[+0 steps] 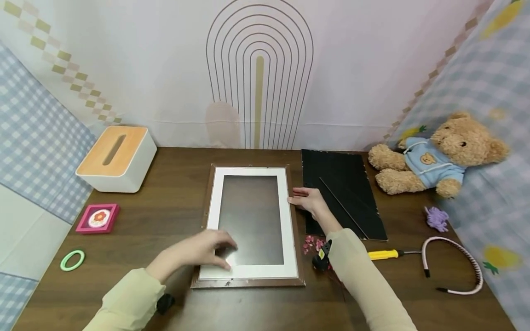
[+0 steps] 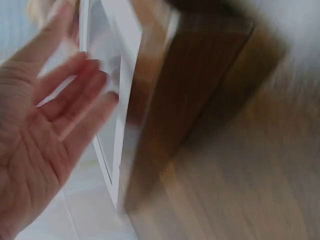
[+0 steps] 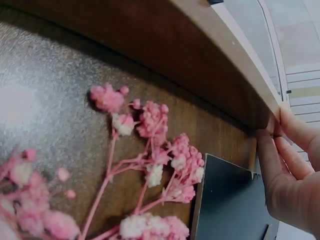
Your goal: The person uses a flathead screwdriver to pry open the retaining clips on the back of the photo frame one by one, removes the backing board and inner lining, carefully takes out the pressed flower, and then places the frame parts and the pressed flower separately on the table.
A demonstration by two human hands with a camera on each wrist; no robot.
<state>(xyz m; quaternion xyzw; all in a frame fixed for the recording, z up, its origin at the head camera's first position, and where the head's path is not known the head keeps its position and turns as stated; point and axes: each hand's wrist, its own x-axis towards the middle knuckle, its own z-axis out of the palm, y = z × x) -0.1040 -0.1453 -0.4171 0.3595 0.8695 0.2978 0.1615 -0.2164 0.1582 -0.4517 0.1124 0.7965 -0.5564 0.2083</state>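
Note:
A brown picture frame (image 1: 247, 283) with a white mat (image 1: 290, 230) lies in the middle of the table, a dark grey panel (image 1: 252, 216) showing inside the mat. My right hand (image 1: 308, 202) holds the frame's right edge; in the right wrist view its thumb (image 3: 295, 125) is at the top rim and the other fingers are against the outer side. Over the lower left part of the frame hovers my left hand (image 1: 203, 250), fingers loosely curved and nothing in them. The left wrist view, blurred, has that hand (image 2: 55, 115) beside the frame's deep brown side (image 2: 185, 75).
Right of the frame lie a black board (image 1: 339, 184) with a thin dark rod (image 1: 343, 202) on it, pink flowers (image 3: 160, 160), a yellow-handled screwdriver (image 1: 383, 254), a headband (image 1: 476, 264) and a teddy bear (image 1: 434, 156). Leftward are a tissue box (image 1: 134, 168), a pink square case (image 1: 112, 216) and a green ring (image 1: 63, 263).

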